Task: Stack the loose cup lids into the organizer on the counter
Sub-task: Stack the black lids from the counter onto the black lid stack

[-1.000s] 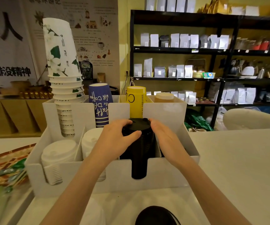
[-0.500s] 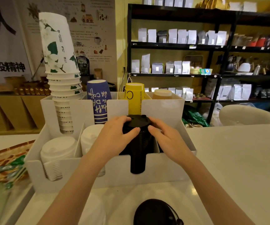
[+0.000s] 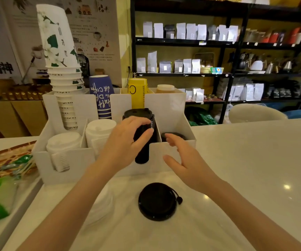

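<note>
My left hand (image 3: pixel 128 142) has its grip wrapped around the black lid stack (image 3: pixel 142 134) in the white organizer (image 3: pixel 171 153), my right hand (image 3: pixel 184 160) spread empty, so I should steady the stack squarely before fetching the loose black lid (image 3: pixel 157 201) on the near worktop (image 3: pixel 245 169).

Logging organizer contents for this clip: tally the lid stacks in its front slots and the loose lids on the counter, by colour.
White plastic lid stacks, front slots: 2
Black plastic lid stack, front slot under the left hand: 1
Black lids low in the rightmost front slot: 1 pile, count unclear
Loose black lid on the counter: 1
Loose white lids on the counter: 1 blurred pile
Total: 6
</note>
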Available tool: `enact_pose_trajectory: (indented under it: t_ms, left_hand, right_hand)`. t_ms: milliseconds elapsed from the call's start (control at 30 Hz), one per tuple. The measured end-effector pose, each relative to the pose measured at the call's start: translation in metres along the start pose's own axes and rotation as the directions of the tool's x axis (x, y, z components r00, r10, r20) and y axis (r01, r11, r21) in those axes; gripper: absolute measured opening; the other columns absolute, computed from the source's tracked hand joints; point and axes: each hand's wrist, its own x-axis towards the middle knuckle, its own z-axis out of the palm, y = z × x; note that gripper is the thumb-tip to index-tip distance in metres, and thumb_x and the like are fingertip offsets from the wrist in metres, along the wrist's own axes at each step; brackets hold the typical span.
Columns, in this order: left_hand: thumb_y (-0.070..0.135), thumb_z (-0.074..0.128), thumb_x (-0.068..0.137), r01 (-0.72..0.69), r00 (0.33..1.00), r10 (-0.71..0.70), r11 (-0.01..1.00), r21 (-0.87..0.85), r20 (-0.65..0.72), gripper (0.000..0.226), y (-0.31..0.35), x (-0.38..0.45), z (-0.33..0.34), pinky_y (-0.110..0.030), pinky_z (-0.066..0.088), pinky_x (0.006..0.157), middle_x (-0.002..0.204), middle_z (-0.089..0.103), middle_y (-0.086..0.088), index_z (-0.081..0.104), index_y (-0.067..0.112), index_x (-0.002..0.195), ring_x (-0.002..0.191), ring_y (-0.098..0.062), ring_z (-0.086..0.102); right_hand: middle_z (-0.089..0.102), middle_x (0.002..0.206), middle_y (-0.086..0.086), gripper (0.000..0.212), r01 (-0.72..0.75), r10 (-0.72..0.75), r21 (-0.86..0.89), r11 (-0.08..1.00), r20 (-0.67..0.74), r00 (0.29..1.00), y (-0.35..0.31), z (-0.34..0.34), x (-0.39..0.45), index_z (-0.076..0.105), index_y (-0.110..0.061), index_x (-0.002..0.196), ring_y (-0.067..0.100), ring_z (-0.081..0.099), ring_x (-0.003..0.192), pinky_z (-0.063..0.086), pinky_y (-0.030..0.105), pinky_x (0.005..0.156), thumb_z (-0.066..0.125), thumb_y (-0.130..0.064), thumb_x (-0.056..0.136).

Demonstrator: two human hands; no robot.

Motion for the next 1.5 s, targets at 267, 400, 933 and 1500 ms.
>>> enact_pose_trajectory:
  t_ms: [267, 400, 933, 1500]
  left_hand:
    - [0.038, 0.044, 0.088, 0.206, 0.929, -0.183, 0.978, -0.039, 0.323, 0.043, -0.012, -0.072, 0.033, -0.024, 0.039, 0.093, 0.129, 0.051, 0.003, 0.042, 0.025, 0.129, 0.108, -0.004, 0.046]
    - [0.044, 0.053, 0.082, 0.271, 0.899, -0.219, 0.958, -0.089, 0.380, 0.058, -0.010, -0.101, 0.043, -0.023, 0.033, 0.101, 0.135, 0.040, 0.008, 0.032, 0.027, 0.134, 0.117, -0.006, 0.039]
    - [0.047, 0.071, 0.066, 0.321, 0.864, -0.257, 0.944, -0.081, 0.434, 0.082, -0.013, -0.111, 0.048, -0.026, 0.035, 0.103, 0.138, 0.045, 0.002, 0.033, 0.024, 0.134, 0.123, -0.013, 0.042]
    - [0.052, 0.068, 0.051, 0.244, 0.968, -0.249, 0.934, -0.261, 0.016, 0.081, 0.016, -0.050, 0.008, 0.004, 0.038, 0.077, 0.109, 0.053, 0.013, 0.045, 0.025, 0.124, 0.102, -0.003, 0.052]
  right_hand:
    - [0.034, 0.146, -0.006, 0.056, -0.068, 0.072, -0.045, 0.997, 0.099, 0.992, 0.021, 0.015, -0.053, 0.021, -0.028, 0.140, 0.008, 0.031, 0.132, 0.025, 0.020, 0.104, 0.047, -0.031, 0.090]
    - [0.034, 0.147, -0.005, 0.056, -0.103, 0.116, -0.092, 0.990, 0.146, 0.982, 0.029, 0.022, -0.062, 0.025, -0.025, 0.140, 0.010, 0.027, 0.134, 0.023, 0.025, 0.110, 0.047, -0.035, 0.090]
    - [0.060, 0.115, -0.002, 0.028, -0.152, 0.152, -0.011, 0.988, 0.160, 0.975, 0.033, 0.025, -0.064, 0.059, -0.021, 0.114, 0.011, 0.044, 0.108, 0.030, 0.022, 0.087, 0.050, -0.025, 0.088]
    - [0.056, 0.109, -0.002, 0.031, -0.033, 0.044, 0.246, 0.969, -0.041, 0.998, -0.008, -0.010, -0.001, 0.056, -0.018, 0.121, 0.009, 0.049, 0.102, 0.037, 0.007, 0.080, 0.041, -0.021, 0.093]
